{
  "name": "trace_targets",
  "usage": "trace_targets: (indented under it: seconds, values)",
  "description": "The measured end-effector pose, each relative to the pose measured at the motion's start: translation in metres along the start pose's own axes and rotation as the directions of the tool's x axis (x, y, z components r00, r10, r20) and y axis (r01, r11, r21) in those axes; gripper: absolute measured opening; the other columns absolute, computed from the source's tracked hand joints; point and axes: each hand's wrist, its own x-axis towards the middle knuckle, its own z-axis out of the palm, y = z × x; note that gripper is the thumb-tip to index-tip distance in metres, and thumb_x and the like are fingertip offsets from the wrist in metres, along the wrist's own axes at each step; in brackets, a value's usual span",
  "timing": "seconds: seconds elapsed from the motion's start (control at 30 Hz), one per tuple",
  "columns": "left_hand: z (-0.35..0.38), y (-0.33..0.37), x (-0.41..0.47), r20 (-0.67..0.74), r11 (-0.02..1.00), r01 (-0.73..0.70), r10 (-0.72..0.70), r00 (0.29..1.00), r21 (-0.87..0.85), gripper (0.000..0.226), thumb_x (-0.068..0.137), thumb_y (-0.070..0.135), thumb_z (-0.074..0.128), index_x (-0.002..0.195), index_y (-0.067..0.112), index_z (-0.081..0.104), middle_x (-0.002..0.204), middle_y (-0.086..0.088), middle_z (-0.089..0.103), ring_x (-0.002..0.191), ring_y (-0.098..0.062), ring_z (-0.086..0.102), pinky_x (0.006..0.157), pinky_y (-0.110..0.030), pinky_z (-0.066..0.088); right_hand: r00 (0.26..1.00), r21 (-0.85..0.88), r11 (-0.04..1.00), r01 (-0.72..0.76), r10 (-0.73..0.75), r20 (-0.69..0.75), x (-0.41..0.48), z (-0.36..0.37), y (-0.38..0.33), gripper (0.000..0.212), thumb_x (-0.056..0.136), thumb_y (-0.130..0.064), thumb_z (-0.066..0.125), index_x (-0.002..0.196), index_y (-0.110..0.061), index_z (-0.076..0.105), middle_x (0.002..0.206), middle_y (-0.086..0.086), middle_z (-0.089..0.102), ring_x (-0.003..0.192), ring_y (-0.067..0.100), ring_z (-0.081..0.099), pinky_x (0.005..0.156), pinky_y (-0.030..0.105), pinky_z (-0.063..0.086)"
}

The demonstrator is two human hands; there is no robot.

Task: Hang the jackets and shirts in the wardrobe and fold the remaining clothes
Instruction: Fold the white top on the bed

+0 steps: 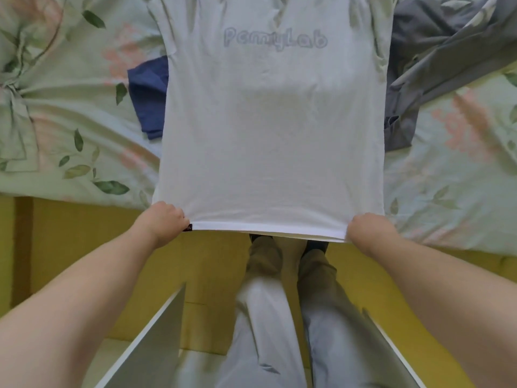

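Note:
A white T-shirt (268, 130) with faint grey lettering lies stretched out lengthwise over the bed, its hem hanging past the bed's front edge. My left hand (165, 222) grips the hem's left corner, beside a small dark tag. My right hand (366, 231) grips the hem's right corner. The cloth is pulled flat between both hands. The shirt's upper part runs out of the top of the view.
The bed carries a pale green floral cover (64, 107). A dark blue garment (149, 99) lies partly under the shirt on the left, a grey garment (428, 51) on the right. Below are the yellow bed frame (84, 228) and my legs (293, 303).

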Motion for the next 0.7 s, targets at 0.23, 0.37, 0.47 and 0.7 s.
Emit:
trace_targets:
  seconds: [0.23,0.37,0.47,0.7]
  values:
    - [0.019,0.008,0.036,0.027,0.999,0.018,-0.017,0.999,-0.040,0.036,0.096,0.006,0.045,0.119,0.025,0.065,0.116,0.003,0.064,0.106,-0.023,0.064,0.080,-0.035,0.045,0.995,0.122,0.991,-0.057,0.047,0.083,0.028,0.010,-0.004,0.044,0.094,0.004,0.042,0.134,-0.007,0.058,0.136,0.012,0.054,0.124,0.031,0.055,0.092,0.038,0.048]
    - [0.013,0.012,0.046,0.138,0.992,0.051,-0.034,0.990,-0.119,0.037,0.093,0.008,0.051,0.125,0.025,0.060,0.122,0.003,0.060,0.113,-0.022,0.060,0.092,-0.034,0.045,0.994,0.071,0.997,-0.032,0.024,0.110,0.035,0.005,-0.003,0.045,0.096,0.002,0.044,0.139,-0.009,0.055,0.140,0.011,0.050,0.129,0.032,0.052,0.097,0.039,0.047]
    - [-0.021,0.017,0.050,0.340,0.971,0.102,-0.023,0.940,-0.216,0.033,0.090,0.011,0.056,0.120,0.024,0.062,0.112,0.003,0.058,0.112,-0.021,0.062,0.095,-0.033,0.051,0.985,0.068,0.998,0.008,-0.019,0.172,0.027,-0.006,-0.001,0.044,0.097,-0.006,0.049,0.141,-0.012,0.052,0.141,0.011,0.048,0.129,0.031,0.051,0.096,0.039,0.046]
    - [-0.194,-0.028,0.092,0.049,0.851,0.128,-0.119,0.992,-0.509,0.012,0.093,0.008,0.045,0.093,0.017,0.053,0.107,-0.007,0.064,0.093,-0.031,0.063,0.073,-0.036,0.049,0.999,0.457,0.889,-0.002,0.025,-0.045,0.023,-0.078,0.056,0.014,0.091,-0.010,0.044,0.098,-0.021,0.051,0.112,0.006,0.060,0.088,0.025,0.052,0.072,0.035,0.043]
